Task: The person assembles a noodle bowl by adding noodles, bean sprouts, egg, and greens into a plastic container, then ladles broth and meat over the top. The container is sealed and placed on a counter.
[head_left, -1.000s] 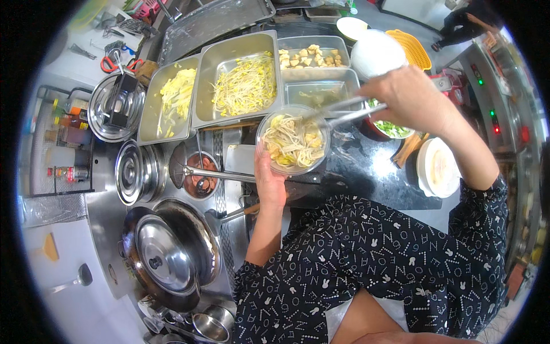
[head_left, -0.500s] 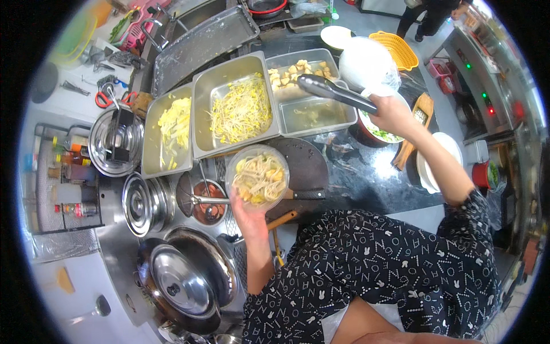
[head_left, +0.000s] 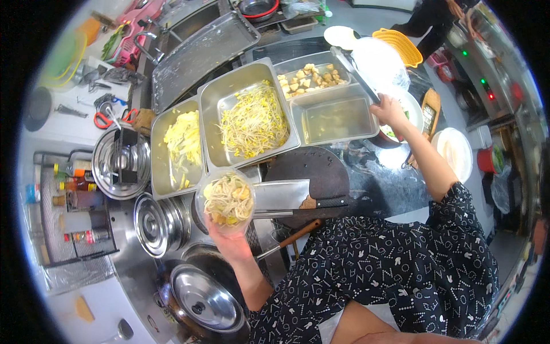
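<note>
Long silver metal tongs [head_left: 356, 71] are slanting away leftward, right hand [head_left: 391, 112] is clasping them (covering their near end); round clear plastic bowl [head_left: 251, 213] is facing upward, left hand [head_left: 232, 243] is cupping it.

The left hand [head_left: 232, 242] has carried the plastic bowl [head_left: 200, 200] leftward; the right hand [head_left: 391, 110] has swung the tongs [head_left: 359, 74] away from it.

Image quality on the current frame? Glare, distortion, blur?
Head view: fisheye bends straight edges, black vignette at the rim; head view: white glare on the dark countertop, bright highlights on the steel lid; head view: contents of the clear bowl readable, outer edges softer.
</note>
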Demonstrator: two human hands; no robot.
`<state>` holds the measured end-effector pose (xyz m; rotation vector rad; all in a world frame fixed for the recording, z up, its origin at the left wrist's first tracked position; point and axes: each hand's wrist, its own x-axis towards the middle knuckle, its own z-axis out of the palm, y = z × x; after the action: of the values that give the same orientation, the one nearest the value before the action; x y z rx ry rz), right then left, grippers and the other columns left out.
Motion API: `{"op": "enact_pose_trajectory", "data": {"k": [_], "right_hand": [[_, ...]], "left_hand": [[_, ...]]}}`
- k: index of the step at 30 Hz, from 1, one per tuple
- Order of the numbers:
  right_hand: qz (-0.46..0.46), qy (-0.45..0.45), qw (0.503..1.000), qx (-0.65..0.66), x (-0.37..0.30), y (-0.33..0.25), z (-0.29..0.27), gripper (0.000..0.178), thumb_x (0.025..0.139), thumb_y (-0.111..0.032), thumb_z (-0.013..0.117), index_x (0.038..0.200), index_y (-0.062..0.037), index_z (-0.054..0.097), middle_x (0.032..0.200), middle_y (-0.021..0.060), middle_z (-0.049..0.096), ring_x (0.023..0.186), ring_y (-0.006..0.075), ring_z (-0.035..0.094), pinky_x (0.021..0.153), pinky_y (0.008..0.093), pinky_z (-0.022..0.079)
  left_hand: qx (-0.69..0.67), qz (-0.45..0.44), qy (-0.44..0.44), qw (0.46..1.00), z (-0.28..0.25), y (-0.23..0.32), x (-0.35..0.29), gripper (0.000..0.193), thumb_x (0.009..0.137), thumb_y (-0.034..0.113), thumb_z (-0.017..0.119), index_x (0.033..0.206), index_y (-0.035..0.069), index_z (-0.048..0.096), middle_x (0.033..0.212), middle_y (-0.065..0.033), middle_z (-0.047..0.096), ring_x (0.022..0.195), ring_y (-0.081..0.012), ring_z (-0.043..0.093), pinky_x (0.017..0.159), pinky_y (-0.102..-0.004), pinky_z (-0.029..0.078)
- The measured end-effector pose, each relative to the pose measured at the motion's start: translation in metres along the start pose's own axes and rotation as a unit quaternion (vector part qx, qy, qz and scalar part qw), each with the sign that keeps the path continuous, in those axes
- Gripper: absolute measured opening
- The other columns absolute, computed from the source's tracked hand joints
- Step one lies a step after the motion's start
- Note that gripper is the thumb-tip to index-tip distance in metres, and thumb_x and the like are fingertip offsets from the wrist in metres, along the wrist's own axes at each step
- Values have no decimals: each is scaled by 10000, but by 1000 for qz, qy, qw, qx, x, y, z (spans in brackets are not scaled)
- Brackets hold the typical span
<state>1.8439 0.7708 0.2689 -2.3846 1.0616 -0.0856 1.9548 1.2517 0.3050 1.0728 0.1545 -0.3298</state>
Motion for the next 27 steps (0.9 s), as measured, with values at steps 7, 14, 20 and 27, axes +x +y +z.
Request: {"op": "enact_pose_trajectory", "data": {"k": [7, 14, 20, 27], "right_hand": [[-26, -10, 998, -50, -15, -45, -92, 275, 801, -211, 613, 849, 60, 625, 629, 200, 649, 600, 304, 691, 636, 395, 569], [-138, 46, 988, -50, 46, -121, -175, 284, 801, -130, 594, 866, 146, 582, 568, 160, 613, 437, 233, 637, 405, 350, 526], [-150, 61, 987, -22, 116, -201, -165, 257, 821, -152, 597, 859, 102, 581, 567, 144, 627, 445, 221, 641, 440, 354, 539], [-178, 137, 974, -2, 215, -277, -51, 286, 834, -266, 638, 897, 12, 621, 677, 183, 680, 639, 305, 704, 649, 399, 580]], "left_hand": [[17, 15, -16, 1000, -7, 25, 33, 596, 997, 434, 412, 1467, 74, 350, 1437, -147, 459, 1271, -335, 510, 887, -496, 555], [-2, 24, 14, 1000, -12, 42, 48, 556, 1019, 404, 366, 1475, 87, 348, 1456, -143, 445, 1308, -334, 482, 938, -497, 510], [41, 69, 21, 997, -12, 55, 44, 575, 993, 436, 377, 1446, 82, 386, 1375, -148, 521, 1195, -340, 585, 679, -425, 606], [1, 39, 85, 996, -34, 65, 40, 543, 1022, 385, 366, 1442, 41, 374, 1417, -151, 472, 1277, -300, 517, 984, -462, 510]]}}
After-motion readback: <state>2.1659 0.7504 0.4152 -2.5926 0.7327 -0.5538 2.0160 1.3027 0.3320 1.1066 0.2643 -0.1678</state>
